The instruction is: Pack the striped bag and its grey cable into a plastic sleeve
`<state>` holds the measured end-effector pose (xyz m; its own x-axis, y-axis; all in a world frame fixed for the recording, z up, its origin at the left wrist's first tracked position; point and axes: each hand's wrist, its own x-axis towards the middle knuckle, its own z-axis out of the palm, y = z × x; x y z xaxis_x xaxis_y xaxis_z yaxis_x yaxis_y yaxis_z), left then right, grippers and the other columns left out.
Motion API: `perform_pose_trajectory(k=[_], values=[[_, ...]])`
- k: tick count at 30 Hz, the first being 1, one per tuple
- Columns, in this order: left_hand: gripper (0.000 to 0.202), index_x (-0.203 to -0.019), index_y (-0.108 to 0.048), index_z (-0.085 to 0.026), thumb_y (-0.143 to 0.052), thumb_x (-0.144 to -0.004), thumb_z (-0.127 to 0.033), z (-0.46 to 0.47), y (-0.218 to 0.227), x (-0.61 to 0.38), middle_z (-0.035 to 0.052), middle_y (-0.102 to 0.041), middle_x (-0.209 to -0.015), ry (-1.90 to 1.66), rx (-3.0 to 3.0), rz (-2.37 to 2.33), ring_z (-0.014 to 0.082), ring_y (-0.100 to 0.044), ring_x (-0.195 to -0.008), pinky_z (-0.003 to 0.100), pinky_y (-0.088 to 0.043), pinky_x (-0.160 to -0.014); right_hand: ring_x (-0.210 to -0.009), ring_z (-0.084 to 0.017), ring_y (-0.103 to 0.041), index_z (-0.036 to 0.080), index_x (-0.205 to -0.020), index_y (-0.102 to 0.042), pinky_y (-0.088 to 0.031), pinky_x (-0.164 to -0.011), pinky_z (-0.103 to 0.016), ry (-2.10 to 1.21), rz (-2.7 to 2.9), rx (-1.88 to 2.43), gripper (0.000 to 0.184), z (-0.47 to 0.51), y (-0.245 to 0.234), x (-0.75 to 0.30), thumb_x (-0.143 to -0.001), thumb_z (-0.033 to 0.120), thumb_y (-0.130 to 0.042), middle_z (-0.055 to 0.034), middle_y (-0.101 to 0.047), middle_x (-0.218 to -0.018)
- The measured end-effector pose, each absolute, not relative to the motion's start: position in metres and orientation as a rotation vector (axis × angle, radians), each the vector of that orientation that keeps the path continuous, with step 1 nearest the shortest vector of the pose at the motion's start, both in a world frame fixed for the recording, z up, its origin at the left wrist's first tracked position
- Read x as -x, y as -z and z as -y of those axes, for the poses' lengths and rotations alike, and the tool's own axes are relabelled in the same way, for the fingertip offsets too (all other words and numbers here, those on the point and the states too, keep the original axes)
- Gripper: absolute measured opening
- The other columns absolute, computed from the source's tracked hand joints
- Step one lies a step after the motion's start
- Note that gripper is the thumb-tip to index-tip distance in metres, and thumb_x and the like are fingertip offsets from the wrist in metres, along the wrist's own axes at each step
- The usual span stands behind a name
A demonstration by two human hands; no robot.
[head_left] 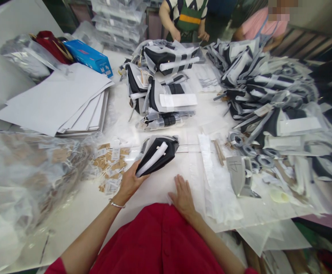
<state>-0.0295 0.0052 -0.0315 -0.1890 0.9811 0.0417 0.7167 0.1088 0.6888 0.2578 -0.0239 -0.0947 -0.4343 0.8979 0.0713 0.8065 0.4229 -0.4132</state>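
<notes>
The left hand (pixel 129 182) grips a black, paper-wrapped folded bag with a white rolled strip across it (pixel 157 155), fingers closed around its near lower end. The bag lies just above the white bench top (pixel 77 213), near the middle and a little in from the near edge. Its long axis runs from that hand up and to the right, toward the far edge, so the free end points away from the wearer.

The right hand (pixel 183 198) lies flat on a clear plastic sleeve (pixel 166 182), fingers spread and holding nothing, just below and right of the bag. It is near the bag's lower edge but apart from it. A scatter of small brown paper tags (pixel 110 163) sits left of the gripping hand.
</notes>
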Motion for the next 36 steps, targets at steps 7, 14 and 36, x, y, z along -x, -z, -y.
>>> perform_pose_trajectory(k=[7, 14, 36], values=[[0.052, -0.132, -0.05, -0.019, -0.065, -0.085, -0.035, 0.004, 0.033, 0.027, 0.0094, -0.066, -0.122, -0.883, -1.859, -1.85, 0.027, -0.064, -0.108, 0.041, -0.053, -0.094, -0.145, -0.029, -0.025, 0.019, -0.149, -0.033, -0.02, -0.119, -0.054, -0.647, 2.753, 1.083, 0.07, 0.032, 0.1, -0.241, -0.086, 0.032, -0.059, -0.0106, -0.035, -0.155], [0.047, -0.136, -0.048, -0.018, -0.042, -0.091, -0.009, 0.03, 0.05, 0.007, 0.0113, -0.062, -0.129, -0.805, -2.49, -1.383, 0.0219, -0.058, -0.118, 0.038, -0.049, -0.095, -0.115, -0.032, -0.061, 0.019, -0.127, -0.06, -0.047, -0.102, -0.048, -0.546, 2.617, 1.143, 0.038, 0.021, 0.084, -0.288, -0.092, 0.027, -0.05, -0.0123, -0.067, -0.123], [0.031, -0.125, -0.055, -0.018, -0.045, -0.096, -0.012, 0.034, 0.084, -0.06, 0.0108, -0.059, -0.131, -0.686, -2.74, -1.516, 0.0216, -0.057, -0.118, 0.037, -0.047, -0.094, -0.092, -0.03, -0.067, 0.016, -0.085, -0.07, -0.049, -0.081, -0.038, -0.813, 2.399, 2.124, 0.018, -0.154, 0.017, -0.197, -0.08, 0.033, -0.065, -0.0132, -0.072, -0.088]])
